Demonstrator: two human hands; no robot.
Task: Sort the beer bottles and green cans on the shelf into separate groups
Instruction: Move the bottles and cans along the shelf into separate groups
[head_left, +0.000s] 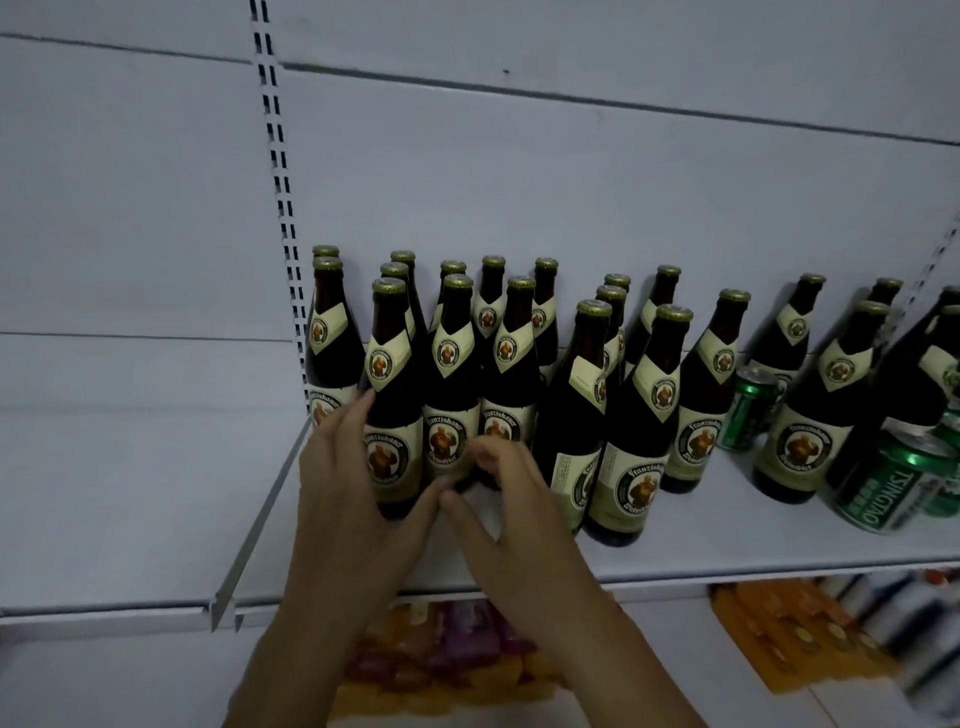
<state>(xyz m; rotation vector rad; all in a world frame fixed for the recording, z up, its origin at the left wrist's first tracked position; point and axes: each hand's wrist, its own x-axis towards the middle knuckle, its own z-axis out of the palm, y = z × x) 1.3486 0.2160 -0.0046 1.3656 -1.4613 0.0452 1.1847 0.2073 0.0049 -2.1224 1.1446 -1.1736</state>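
Fingers (345, 431) of the left hand (358, 499) lie fairly straight, pointing up along the left flank of the front-left bottle (390, 400), with the thumb reaching across its base at the front, so the hand cups the bottle rather than closing round it. The right hand (519, 512) is just beside it, thumb tips touching. Its fingers are curled in front of the lower label of the third front bottle (511, 374), but they are blurred and I cannot tell whether they hold it. Both bottles stand upright in the cluster of beer bottles (457, 332) packed close near the shelf's left end, running back to the rear panel. More bottles stand looser toward the right end. A green can (750, 410) sits among them, behind the front row, and a Tsingtao can (888, 483) stands near the front edge at the far right with further green cans just behind it at the frame's edge. The shelf (727, 535) is pale, and a slotted upright (280, 208) rises behind its left end. Below the front edge lie orange and purple packets (457, 644).
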